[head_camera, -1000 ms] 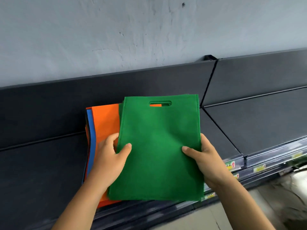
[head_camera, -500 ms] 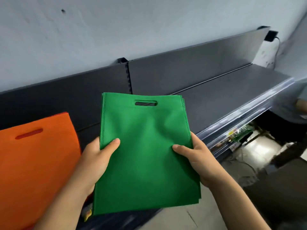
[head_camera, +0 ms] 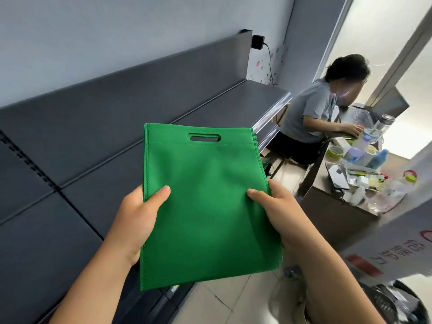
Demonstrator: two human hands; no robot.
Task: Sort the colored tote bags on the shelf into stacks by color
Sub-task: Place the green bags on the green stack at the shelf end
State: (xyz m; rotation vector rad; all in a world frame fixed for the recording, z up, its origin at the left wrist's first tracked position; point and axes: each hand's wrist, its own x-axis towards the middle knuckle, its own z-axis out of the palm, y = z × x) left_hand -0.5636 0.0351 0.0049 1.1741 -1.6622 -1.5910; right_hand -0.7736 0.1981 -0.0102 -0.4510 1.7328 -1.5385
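Dark shelf [head_camera: 210, 101], unreadable red sign lettering [head_camera: 395, 251], left grip [head_camera: 138, 218], right grip [head_camera: 278, 213] pinching green tote bags [head_camera: 205, 206]

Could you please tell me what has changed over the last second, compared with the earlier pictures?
The green tote bags were lifted off the orange pile and carried right along the shelf; that pile is now out of view. Left hand and right hand grip the bags' sides as before.

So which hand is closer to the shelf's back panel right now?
Left. The left hand grips the green bag's left edge on the side toward the back panel. The right hand grips the opposite edge, out toward the aisle.
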